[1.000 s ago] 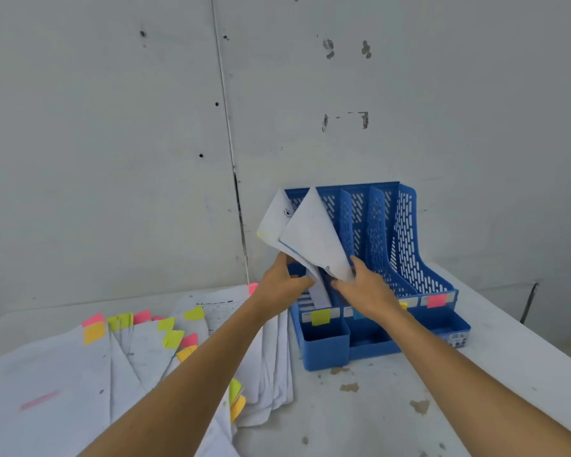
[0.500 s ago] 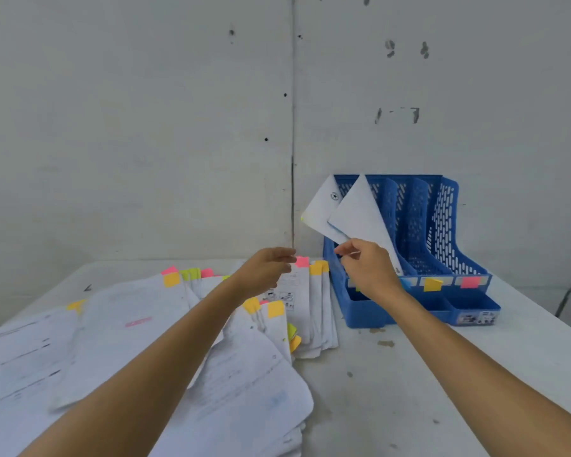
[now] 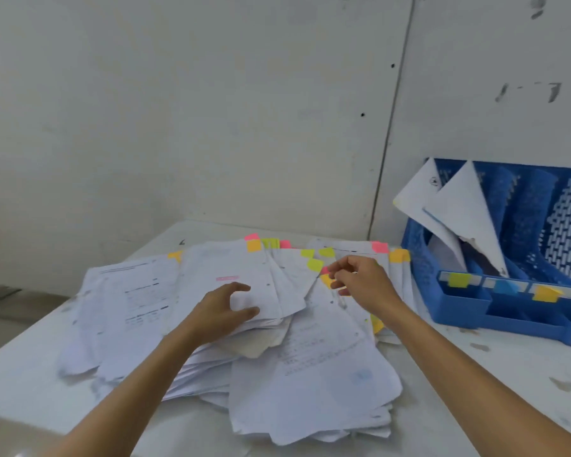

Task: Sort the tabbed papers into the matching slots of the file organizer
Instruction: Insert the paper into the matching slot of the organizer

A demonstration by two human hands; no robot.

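Observation:
A loose pile of white tabbed papers (image 3: 310, 357) covers the middle of the table, with pink, orange and yellow-green tabs along its far edge. My left hand (image 3: 223, 310) lies on the top sheet (image 3: 231, 275), its curled fingers and thumb pinching that sheet near its lower edge. My right hand (image 3: 365, 280) hovers over the pile beside an orange tab (image 3: 325, 279), fingers loosely curled and holding nothing. The blue file organizer (image 3: 459, 311) stands at the right. Two white sheets (image 3: 459, 209) lean out of its leftmost slot, above a yellow-green label (image 3: 459, 280).
The organizer's other slots carry a blue label (image 3: 505, 287) and an orange label (image 3: 546, 293). A grey wall stands close behind the white table (image 3: 475, 390), whose left edge drops off near the pile.
Both hands have left the organizer and the sheets in its left slot and moved left to the pile. The view has swung left and down.

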